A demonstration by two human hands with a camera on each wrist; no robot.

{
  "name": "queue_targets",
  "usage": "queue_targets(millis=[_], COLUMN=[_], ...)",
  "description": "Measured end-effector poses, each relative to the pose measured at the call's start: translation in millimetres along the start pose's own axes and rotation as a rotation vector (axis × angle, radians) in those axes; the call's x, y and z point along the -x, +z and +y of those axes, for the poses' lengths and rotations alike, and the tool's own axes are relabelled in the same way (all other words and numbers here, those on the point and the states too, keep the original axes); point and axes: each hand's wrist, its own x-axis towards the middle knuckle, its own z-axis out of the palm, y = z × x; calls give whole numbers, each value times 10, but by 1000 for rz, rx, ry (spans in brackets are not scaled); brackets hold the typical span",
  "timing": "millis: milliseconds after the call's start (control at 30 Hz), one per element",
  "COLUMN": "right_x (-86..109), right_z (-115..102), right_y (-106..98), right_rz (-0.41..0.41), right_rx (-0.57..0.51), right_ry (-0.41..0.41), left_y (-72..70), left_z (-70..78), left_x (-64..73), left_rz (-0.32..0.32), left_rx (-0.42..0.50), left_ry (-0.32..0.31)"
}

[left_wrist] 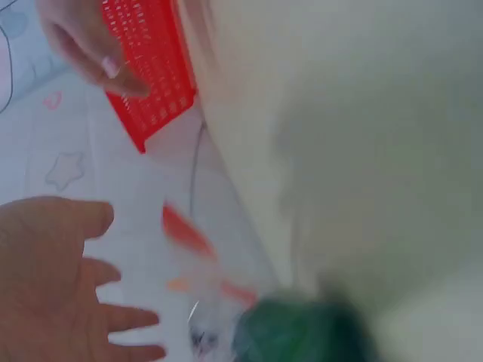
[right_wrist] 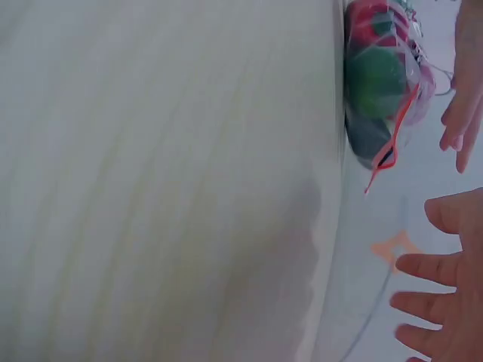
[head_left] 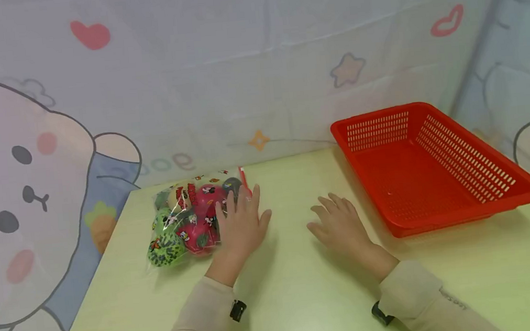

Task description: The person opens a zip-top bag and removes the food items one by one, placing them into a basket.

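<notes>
A clear plastic bag (head_left: 189, 217) with a red zip edge lies at the left of the table, filled with several round things in green, pink and dark colours. My left hand (head_left: 241, 222) is over the bag's right side, fingers spread and pointing away from me. In the left wrist view, the left hand (left_wrist: 53, 286) has its fingers apart, with nothing between them. To the right, my right hand (head_left: 341, 227) hovers over the table between the bag and the red basket, fingers loosely extended. The right wrist view shows this right hand (right_wrist: 445, 286) holding nothing.
A red plastic basket (head_left: 468, 216) with slotted walls stands on the right of the pale yellow table (head_left: 306, 309). Behind the table hangs a printed cloth (head_left: 239, 83) with hearts, stars and a cartoon bear.
</notes>
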Motion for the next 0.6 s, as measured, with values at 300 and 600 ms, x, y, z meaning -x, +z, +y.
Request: queue_targets(millis=[300, 600], right_x=[-63, -242], right_z=[-326, -646], right_y=[150, 304], right_rz=[-174, -330], right_rx=[-279, -414], right_ry=[62, 68], left_y=[-539, -743], left_z=[-364, -1002], left_x=[-277, -875], left_rz=[-224, -386], left_rx=[-26, -64], left_ry=[74, -54])
